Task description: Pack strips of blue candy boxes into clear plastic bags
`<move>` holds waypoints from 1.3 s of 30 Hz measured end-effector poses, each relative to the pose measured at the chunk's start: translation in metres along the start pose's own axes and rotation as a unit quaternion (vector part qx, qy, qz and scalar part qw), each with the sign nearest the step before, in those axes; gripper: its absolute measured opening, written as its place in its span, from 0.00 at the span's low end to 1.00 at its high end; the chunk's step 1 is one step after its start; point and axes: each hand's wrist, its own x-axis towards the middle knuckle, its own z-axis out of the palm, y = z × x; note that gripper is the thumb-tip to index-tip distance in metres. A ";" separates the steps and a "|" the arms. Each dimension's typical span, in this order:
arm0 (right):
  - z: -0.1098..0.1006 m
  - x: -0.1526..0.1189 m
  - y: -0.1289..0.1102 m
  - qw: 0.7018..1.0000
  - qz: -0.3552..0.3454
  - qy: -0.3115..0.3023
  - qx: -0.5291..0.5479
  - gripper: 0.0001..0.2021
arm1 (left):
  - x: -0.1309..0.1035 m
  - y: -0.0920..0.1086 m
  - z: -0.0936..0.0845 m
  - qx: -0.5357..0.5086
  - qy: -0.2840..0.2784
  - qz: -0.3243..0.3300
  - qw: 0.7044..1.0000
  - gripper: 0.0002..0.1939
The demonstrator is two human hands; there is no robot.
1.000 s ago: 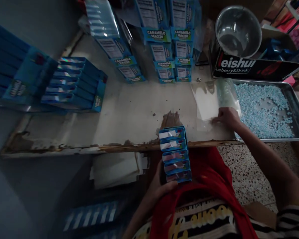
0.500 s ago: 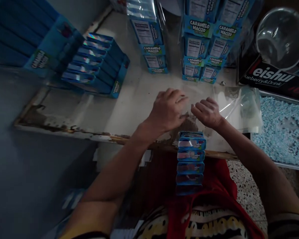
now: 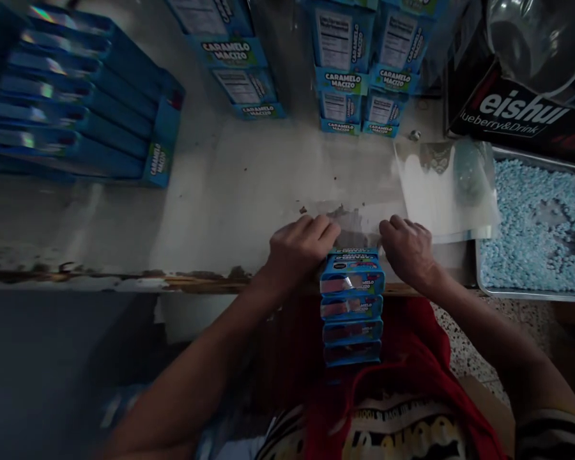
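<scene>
A column of blue candy boxes (image 3: 352,310) stands between my forearms at the table's front edge, its top end just below my hands. Clear film (image 3: 357,223) stretches between the two hands above the boxes. My left hand (image 3: 304,246), fingers curled closed, pinches the film's left side close to the top box. On the other side my right hand (image 3: 406,248) is also closed, pinching the film's right side. The film is thin and its edges are hard to make out.
Stacked blue boxes (image 3: 129,108) fill the left. Wrapped box stacks (image 3: 341,80) stand at the back. Flat clear bags (image 3: 448,191) lie at right, beside a metal tray of pale blue candies (image 3: 536,223). Behind is a black carton (image 3: 512,115) with a clear bowl (image 3: 539,41).
Both hands have come down toward the boxes and moved apart, with film now stretched between them. My left hand's fingers have closed. The view has shifted as well.
</scene>
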 end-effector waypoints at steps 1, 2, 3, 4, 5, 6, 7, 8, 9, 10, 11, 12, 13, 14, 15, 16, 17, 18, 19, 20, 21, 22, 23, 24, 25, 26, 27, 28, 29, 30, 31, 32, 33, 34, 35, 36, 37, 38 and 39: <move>0.001 -0.004 -0.003 1.000 0.009 -0.013 0.016 0.09 | -0.002 0.001 -0.001 -0.003 0.006 -0.003 1.000 0.14; 0.000 -0.006 -0.006 0.999 0.019 -0.030 0.034 0.09 | -0.003 0.001 -0.004 -0.012 0.005 -0.014 1.000 0.14; -0.002 -0.007 -0.008 0.997 0.028 -0.049 0.051 0.09 | -0.004 0.000 -0.008 -0.027 0.001 -0.026 0.999 0.14; -0.006 -0.007 -0.010 0.995 0.034 -0.069 0.067 0.09 | -0.004 -0.001 -0.014 -0.049 -0.009 -0.039 0.998 0.13; -0.012 -0.007 -0.011 0.992 0.039 -0.086 0.079 0.09 | -0.004 -0.003 -0.022 -0.078 -0.023 -0.049 0.996 0.13; -0.020 -0.008 -0.011 0.991 0.040 -0.096 0.087 0.10 | -0.003 -0.005 -0.031 -0.106 -0.037 -0.060 0.992 0.12; -0.029 -0.009 -0.010 0.990 0.038 -0.097 0.092 0.10 | -0.001 -0.007 -0.042 -0.132 -0.049 -0.074 0.987 0.11; -0.037 -0.011 -0.008 0.991 0.033 -0.086 0.096 0.11 | 0.001 -0.007 -0.053 -0.156 -0.056 -0.092 0.982 0.10; -0.046 -0.014 -0.007 0.992 0.024 -0.065 0.103 0.11 | 0.003 -0.006 -0.064 -0.181 -0.061 -0.117 0.975 0.08; -0.053 -0.019 -0.006 0.993 0.015 -0.035 0.115 0.10 | 0.005 -0.003 -0.074 -0.204 -0.062 -0.145 0.966 0.06; -0.059 -0.024 -0.007 0.991 0.005 0.001 0.133 0.10 | 0.006 0.001 -0.083 -0.221 -0.059 -0.173 0.958 0.05; -0.063 -0.030 -0.008 0.987 -0.005 0.043 0.154 0.09 | 0.006 0.006 -0.090 -0.235 -0.052 -0.201 0.950 0.04; -0.065 -0.037 -0.011 0.980 -0.011 0.088 0.177 0.08 | 0.004 0.012 -0.094 -0.242 -0.037 -0.226 0.943 0.04; -0.064 -0.044 -0.015 0.970 -0.013 0.133 0.202 0.07 | 0.002 0.019 -0.096 -0.238 -0.014 -0.251 0.938 0.04; -0.062 -0.051 -0.020 0.957 -0.009 0.181 0.225 0.07 | -0.002 0.027 -0.096 -0.227 0.014 -0.274 0.934 0.04; -0.058 -0.057 -0.025 0.943 -0.003 0.231 0.240 0.07 | -0.006 0.034 -0.094 -0.213 0.045 -0.294 0.931 0.04; -0.052 -0.063 -0.029 0.927 0.001 0.283 0.245 0.07 | -0.010 0.041 -0.091 -0.201 0.081 -0.309 0.926 0.05; -0.045 -0.067 -0.033 0.912 0.001 0.333 0.241 0.08 | -0.014 0.048 -0.087 -0.189 0.116 -0.317 0.922 0.06; -0.039 -0.071 -0.036 0.898 -0.006 0.376 0.227 0.09 | -0.017 0.054 -0.082 -0.178 0.149 -0.318 0.919 0.07; -0.033 -0.073 -0.037 0.888 -0.018 0.409 0.207 0.09 | -0.019 0.058 -0.078 -0.172 0.177 -0.314 0.917 0.08; -0.028 -0.074 -0.038 0.882 -0.031 0.431 0.188 0.07 | -0.019 0.062 -0.073 -0.167 0.203 -0.307 0.915 0.09; -0.024 -0.074 -0.037 0.879 -0.043 0.441 0.175 0.06 | -0.019 0.064 -0.070 -0.166 0.221 -0.302 0.912 0.10; -0.021 -0.073 -0.036 0.878 -0.052 0.444 0.168 0.04 | -0.018 0.066 -0.066 -0.165 0.233 -0.299 0.911 0.10; -0.019 -0.073 -0.035 0.878 -0.057 0.444 0.167 0.04 | -0.017 0.066 -0.064 -0.167 0.242 -0.297 0.909 0.10; -0.018 -0.073 -0.034 0.877 -0.059 0.446 0.168 0.05 | -0.017 0.066 -0.062 -0.168 0.249 -0.296 0.907 0.10; -0.017 -0.074 -0.033 0.876 -0.061 0.448 0.167 0.05 | -0.017 0.066 -0.060 -0.167 0.259 -0.294 0.905 0.10; -0.016 -0.075 -0.032 0.875 -0.066 0.451 0.164 0.05 | -0.019 0.064 -0.058 -0.166 0.271 -0.287 0.904 0.10; -0.015 -0.078 -0.031 0.875 -0.077 0.451 0.159 0.05 | -0.022 0.063 -0.056 -0.165 0.282 -0.275 0.904 0.11; -0.013 -0.081 -0.029 0.875 -0.090 0.449 0.153 0.05 | -0.026 0.061 -0.053 -0.163 0.293 -0.254 0.907 0.11; -0.012 -0.084 -0.027 0.878 -0.107 0.443 0.149 0.05 | -0.032 0.059 -0.050 -0.160 0.301 -0.225 0.913 0.12; -0.010 -0.088 -0.025 0.880 -0.126 0.435 0.146 0.05 | -0.039 0.058 -0.047 -0.159 0.305 -0.195 0.918 0.13; -0.009 -0.090 -0.023 0.881 -0.141 0.428 0.143 0.05 | -0.045 0.057 -0.043 -0.160 0.303 -0.172 0.924 0.14; -0.007 -0.092 -0.020 0.882 -0.150 0.423 0.140 0.05 | -0.052 0.057 -0.039 -0.163 0.296 -0.163 0.927 0.16; -0.005 -0.093 -0.018 0.884 -0.151 0.421 0.138 0.05 | -0.057 0.057 -0.035 -0.166 0.291 -0.169 0.927 0.15; -0.003 -0.093 -0.016 0.885 -0.150 0.417 0.139 0.05 | -0.061 0.059 -0.031 -0.172 0.280 -0.190 0.925 0.14; 0.000 -0.092 -0.015 0.888 -0.142 0.415 0.141 0.04 | -0.064 0.061 -0.027 -0.181 0.258 -0.226 0.922 0.11; 0.003 -0.091 -0.015 0.890 -0.128 0.413 0.145 0.03 | -0.065 0.063 -0.023 -0.191 0.229 -0.267 0.916 0.08; 0.007 -0.088 -0.015 0.892 -0.111 0.411 0.150 0.05 | -0.064 0.065 -0.019 -0.202 0.197 -0.307 0.909 0.05; 0.012 -0.085 -0.015 0.894 -0.098 0.409 0.156 0.06 | -0.063 0.067 -0.015 -0.216 0.163 -0.341 0.900 0.05</move>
